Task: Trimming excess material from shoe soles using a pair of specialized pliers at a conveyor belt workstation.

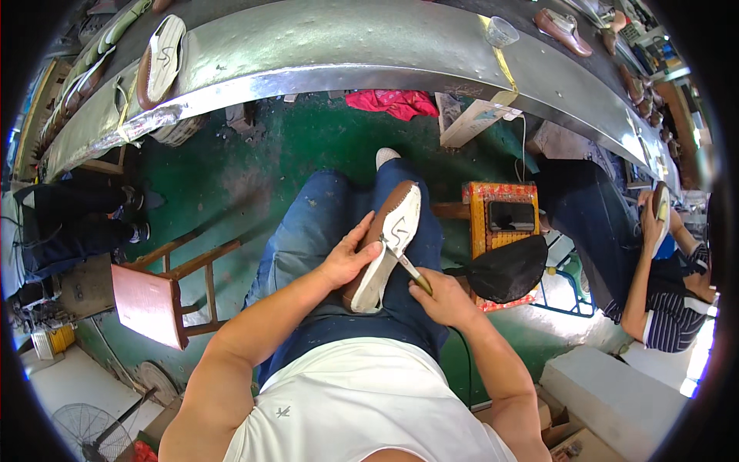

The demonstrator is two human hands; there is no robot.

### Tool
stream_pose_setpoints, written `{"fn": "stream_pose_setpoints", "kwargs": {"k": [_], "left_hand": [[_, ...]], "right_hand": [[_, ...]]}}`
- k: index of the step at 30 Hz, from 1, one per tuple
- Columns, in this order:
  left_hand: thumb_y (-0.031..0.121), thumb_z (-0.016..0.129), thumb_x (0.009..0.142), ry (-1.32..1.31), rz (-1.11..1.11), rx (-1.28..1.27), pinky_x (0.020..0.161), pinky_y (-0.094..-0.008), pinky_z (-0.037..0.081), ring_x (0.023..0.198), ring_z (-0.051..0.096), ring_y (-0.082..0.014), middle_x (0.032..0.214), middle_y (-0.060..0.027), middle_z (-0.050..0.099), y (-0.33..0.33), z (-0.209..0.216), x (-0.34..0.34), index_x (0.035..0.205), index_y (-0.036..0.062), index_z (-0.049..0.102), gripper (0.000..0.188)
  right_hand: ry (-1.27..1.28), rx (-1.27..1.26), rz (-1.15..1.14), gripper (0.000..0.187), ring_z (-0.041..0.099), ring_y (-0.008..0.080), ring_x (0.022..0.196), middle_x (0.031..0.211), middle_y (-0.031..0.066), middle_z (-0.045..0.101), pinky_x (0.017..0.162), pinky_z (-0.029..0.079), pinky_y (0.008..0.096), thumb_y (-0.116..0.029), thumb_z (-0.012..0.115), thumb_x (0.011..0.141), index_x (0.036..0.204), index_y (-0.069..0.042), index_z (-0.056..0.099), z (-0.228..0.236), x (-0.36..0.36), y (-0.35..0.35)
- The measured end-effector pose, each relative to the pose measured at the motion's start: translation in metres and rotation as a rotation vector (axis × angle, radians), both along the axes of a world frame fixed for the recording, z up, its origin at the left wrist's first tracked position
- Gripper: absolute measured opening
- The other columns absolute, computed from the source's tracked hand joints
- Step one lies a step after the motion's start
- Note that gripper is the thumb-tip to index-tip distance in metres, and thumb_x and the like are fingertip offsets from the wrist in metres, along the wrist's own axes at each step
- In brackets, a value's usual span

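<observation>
A white and brown shoe [398, 231] with a dark stitched squiggle on its side lies across my thighs, its toe pointing away from me. My left hand [348, 258] grips it from the left, fingers along the brown edge and thumb near the opening. In my right hand [443, 299] is a corded, pen-like tool [410, 269] with a metal front end and a yellowish-green handle. Its tip meets or nearly meets the shoe at the rim of the opening, close to my left thumb; actual contact is too small to tell. A dark cord trails down from my right hand.
Ahead runs a metal-topped bench [308, 46] bearing a white shoe [163, 61], a brown shoe [563, 32] and a clear cup [501, 32]. A wooden stool [150, 304] stands left. At right, a phone [511, 216] and black bag [508, 268] lie beside a co-worker [654, 285] holding a shoe.
</observation>
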State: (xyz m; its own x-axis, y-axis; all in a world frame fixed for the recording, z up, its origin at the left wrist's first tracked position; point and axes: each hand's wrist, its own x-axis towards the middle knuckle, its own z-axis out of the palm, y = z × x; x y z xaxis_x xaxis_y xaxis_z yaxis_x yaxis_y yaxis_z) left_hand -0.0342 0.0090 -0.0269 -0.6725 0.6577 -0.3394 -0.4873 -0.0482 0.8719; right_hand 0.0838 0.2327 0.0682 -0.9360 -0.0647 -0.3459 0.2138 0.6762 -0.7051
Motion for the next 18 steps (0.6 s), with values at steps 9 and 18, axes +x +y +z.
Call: {"fn": "stream_pose_setpoints", "kwargs": {"k": [9, 18], "left_hand": [[0.019, 0.061, 0.099, 0.520, 0.080, -0.455, 0.113, -0.0398, 0.038, 0.132, 0.049, -0.0361, 0.138, -0.0208, 0.055, 0.011, 0.016, 0.018, 0.160, 0.0118, 0.030, 0.069], [0.012, 0.048, 0.101, 0.902, -0.057, -0.472, 0.107, -0.0430, 0.048, 0.132, 0.051, -0.0449, 0.155, -0.0243, 0.038, 0.012, 0.037, 0.008, 0.159, 0.0202, 0.033, 0.060]], "right_hand": [[-0.414, -0.289, -0.104, 0.025, 0.066, 0.0252, 0.069, 0.085, 0.0132, 0.065, 0.069, 0.056, 0.0360, -0.019, 0.061, 0.099, 0.115, 0.001, 0.061, 0.023, -0.031, 0.003], [-0.405, -0.758, -0.462, 0.025, 0.055, 0.0089, 0.064, 0.076, 0.0028, 0.062, 0.053, 0.045, 0.0251, -0.024, 0.056, 0.103, 0.109, -0.001, 0.064, -0.027, 0.002, -0.030]]}}
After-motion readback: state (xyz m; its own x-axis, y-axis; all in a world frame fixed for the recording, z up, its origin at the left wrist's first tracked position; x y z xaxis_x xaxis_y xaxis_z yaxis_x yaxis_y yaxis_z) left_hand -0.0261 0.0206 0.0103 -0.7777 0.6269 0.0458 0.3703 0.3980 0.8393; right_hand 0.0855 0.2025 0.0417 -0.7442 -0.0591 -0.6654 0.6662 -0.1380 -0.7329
